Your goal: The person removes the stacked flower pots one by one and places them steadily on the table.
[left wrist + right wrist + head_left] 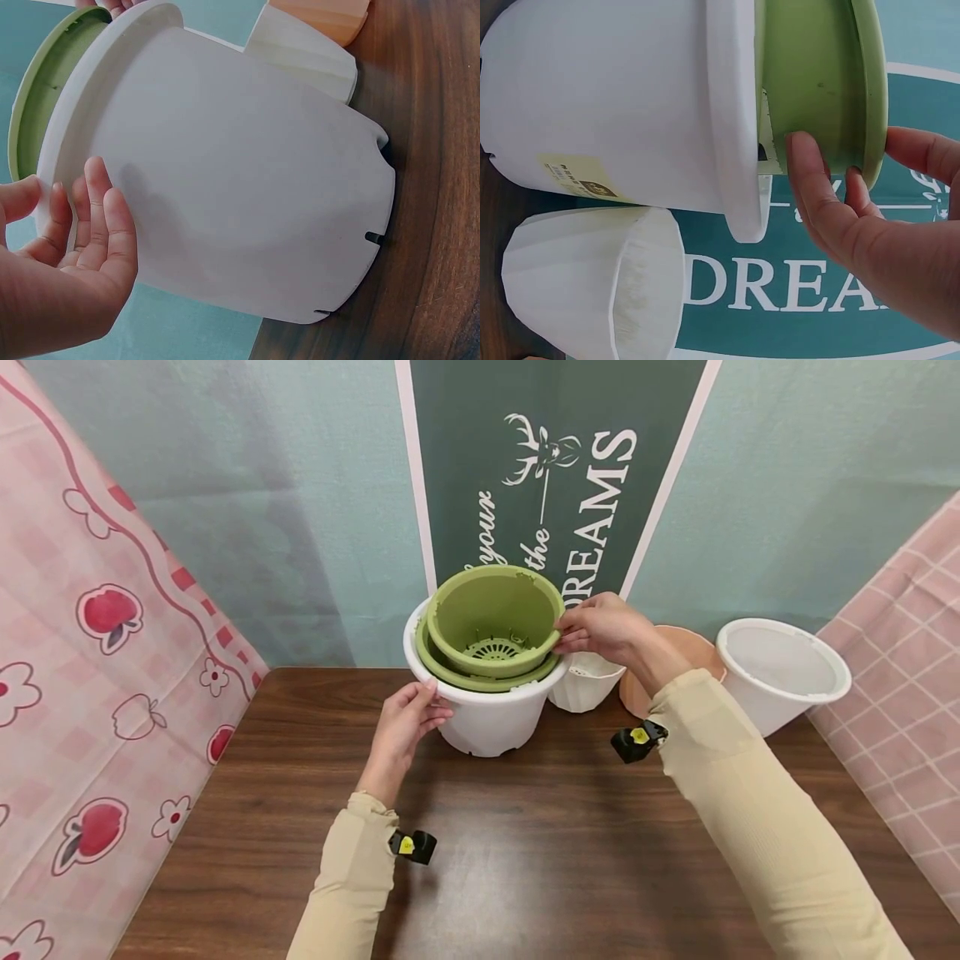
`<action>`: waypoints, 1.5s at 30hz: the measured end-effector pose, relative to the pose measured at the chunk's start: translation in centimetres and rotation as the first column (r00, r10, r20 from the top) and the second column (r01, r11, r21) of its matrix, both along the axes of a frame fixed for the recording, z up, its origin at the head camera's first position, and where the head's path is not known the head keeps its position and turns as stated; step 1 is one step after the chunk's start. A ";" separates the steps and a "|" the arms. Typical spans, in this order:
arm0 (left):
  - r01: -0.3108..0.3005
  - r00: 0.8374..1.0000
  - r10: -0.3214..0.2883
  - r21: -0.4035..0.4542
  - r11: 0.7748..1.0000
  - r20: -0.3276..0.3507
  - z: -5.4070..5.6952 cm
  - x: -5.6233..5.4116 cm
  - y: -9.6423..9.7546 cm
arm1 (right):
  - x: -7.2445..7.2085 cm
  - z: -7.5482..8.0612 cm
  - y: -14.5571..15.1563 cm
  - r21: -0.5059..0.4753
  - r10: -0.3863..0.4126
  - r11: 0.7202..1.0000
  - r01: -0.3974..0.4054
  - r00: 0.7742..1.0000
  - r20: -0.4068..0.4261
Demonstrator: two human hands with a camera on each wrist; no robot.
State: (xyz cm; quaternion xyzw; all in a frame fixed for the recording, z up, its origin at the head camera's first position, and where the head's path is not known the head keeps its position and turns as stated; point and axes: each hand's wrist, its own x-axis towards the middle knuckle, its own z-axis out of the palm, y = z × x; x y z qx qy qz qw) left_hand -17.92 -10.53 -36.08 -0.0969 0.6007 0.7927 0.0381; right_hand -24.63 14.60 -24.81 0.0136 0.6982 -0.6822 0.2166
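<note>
A large white flowerpot stands at the back of the table with green pots nested in it. The upper green flowerpot sits partly raised inside a second green pot, its slotted bottom showing. My right hand pinches the upper green pot's rim at its right side; in the right wrist view the thumb and fingers are on either side of that rim. My left hand pinches the white pot's rim at the front left, thumb on top and fingers below, as the left wrist view also shows.
Right of the stack stand a small white faceted pot, an orange pot behind my right forearm, and a tilted white pot. A printed curtain hangs close behind. The brown wooden table extends in front.
</note>
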 end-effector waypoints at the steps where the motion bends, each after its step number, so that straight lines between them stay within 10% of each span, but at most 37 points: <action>1: -0.001 1.000 0.001 0.001 1.000 0.002 0.0 0.0 0.0 | 0.0 0.1 0.0 0.002 0.000 1.000 0.000 1.000 0.002; 45: -0.007 1.000 0.008 0.022 1.000 -0.026 -0.2 -0.1 0.1 | 1.0 2.3 1.5 -0.130 0.046 0.991 -0.045 0.999 0.001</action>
